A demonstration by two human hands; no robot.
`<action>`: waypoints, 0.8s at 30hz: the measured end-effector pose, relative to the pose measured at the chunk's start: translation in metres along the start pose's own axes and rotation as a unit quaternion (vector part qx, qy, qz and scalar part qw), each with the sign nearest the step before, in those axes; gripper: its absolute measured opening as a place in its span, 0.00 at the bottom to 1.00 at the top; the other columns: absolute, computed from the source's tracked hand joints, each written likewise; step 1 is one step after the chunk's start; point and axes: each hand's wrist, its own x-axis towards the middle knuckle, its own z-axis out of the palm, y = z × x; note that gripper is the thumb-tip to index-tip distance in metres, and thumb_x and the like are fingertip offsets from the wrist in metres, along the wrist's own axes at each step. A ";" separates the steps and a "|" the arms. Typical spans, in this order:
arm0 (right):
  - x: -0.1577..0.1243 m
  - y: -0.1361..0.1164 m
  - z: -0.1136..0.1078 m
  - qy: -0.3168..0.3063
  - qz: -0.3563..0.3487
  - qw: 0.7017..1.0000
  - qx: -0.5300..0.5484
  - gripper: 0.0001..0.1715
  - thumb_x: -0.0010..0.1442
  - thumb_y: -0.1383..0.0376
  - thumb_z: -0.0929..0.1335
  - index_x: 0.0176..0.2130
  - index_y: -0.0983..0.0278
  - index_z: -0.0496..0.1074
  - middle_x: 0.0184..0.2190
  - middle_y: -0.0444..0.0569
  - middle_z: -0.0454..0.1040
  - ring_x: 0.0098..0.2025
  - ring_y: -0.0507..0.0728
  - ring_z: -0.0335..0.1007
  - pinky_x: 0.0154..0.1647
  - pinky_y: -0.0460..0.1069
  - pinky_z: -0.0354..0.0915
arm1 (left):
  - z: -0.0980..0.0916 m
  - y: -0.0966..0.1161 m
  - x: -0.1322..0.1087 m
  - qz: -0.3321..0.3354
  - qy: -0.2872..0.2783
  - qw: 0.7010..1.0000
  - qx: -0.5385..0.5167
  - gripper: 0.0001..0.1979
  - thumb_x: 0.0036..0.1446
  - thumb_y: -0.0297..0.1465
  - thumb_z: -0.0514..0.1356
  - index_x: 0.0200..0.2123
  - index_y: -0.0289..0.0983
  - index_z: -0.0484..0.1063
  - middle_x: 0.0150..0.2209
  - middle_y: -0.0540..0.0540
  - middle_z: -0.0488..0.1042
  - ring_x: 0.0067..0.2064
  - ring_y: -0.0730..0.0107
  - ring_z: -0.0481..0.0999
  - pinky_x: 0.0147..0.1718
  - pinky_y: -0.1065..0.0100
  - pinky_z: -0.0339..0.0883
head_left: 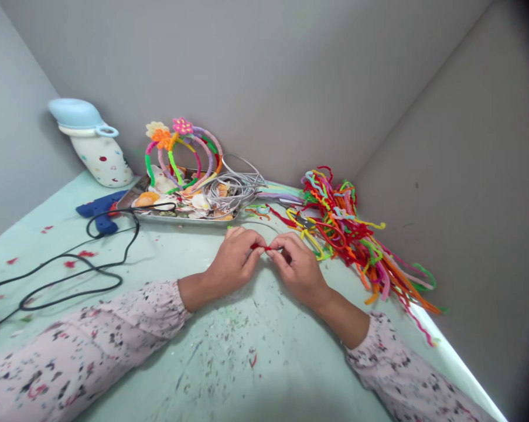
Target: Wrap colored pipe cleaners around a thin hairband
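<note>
Over the middle of the table, my left hand and my right hand are close together, fingertips almost meeting. Both pinch a short piece of red pipe cleaner between thumb and forefinger. Most of that piece is hidden by the fingers. A thin grey wire curves behind the hands; whether it joins the red piece I cannot tell. Just beyond my right hand lie yellow-handled scissors, partly under a tangled heap of coloured pipe cleaners.
At the back, a metal tray holds fuzzy headbands, shells and a coil of grey wire. Left of it lie a blue glue gun and its looping black cable. A white bottle stands in the corner by the walls.
</note>
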 end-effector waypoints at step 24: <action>0.001 0.002 0.001 -0.046 0.109 0.987 0.107 0.11 0.63 0.61 0.63 0.32 0.63 0.70 0.29 0.44 0.70 0.29 0.51 0.64 0.27 0.46 0.60 | 0.000 0.000 0.000 0.001 -0.022 1.000 0.007 0.07 0.62 0.29 0.50 0.35 0.37 0.68 0.34 0.46 0.73 0.39 0.64 0.67 0.43 0.59 0.57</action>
